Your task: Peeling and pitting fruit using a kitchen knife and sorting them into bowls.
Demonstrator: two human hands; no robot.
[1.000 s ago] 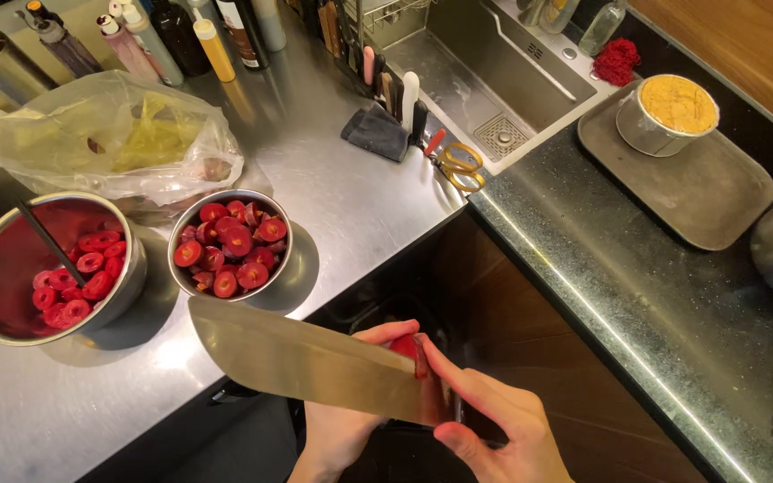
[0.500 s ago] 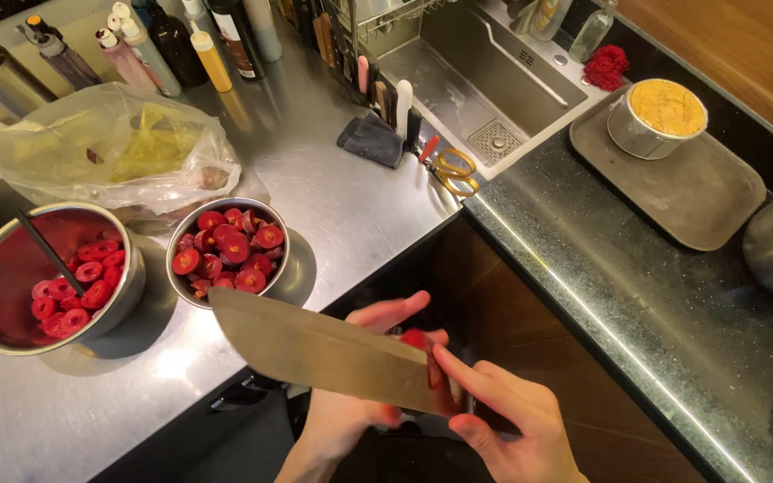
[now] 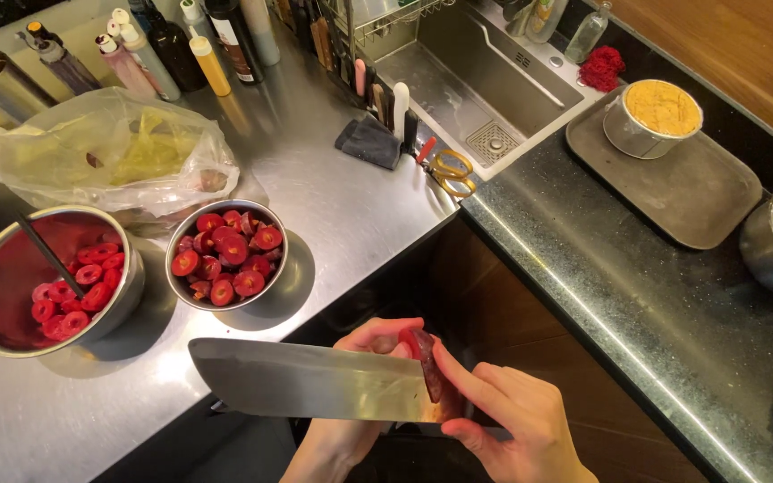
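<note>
Left hand (image 3: 364, 394) gripping red fruit piece (image 3: 424, 358), partly hidden behind cleaver (image 3: 310, 380); right hand (image 3: 512, 420) closed, apparently on its handle. Nearby: two steel bowls (image 3: 272, 277) of red halves.

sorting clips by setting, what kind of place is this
Likely a working kitchen: a steel counter with a sink, sauce bottles at the back, and bowls of cut red fruit.

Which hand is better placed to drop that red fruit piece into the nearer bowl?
Probably the left hand: it cradles the red fruit piece and is nearer the bowl. The right hand grips the cleaver.
</note>
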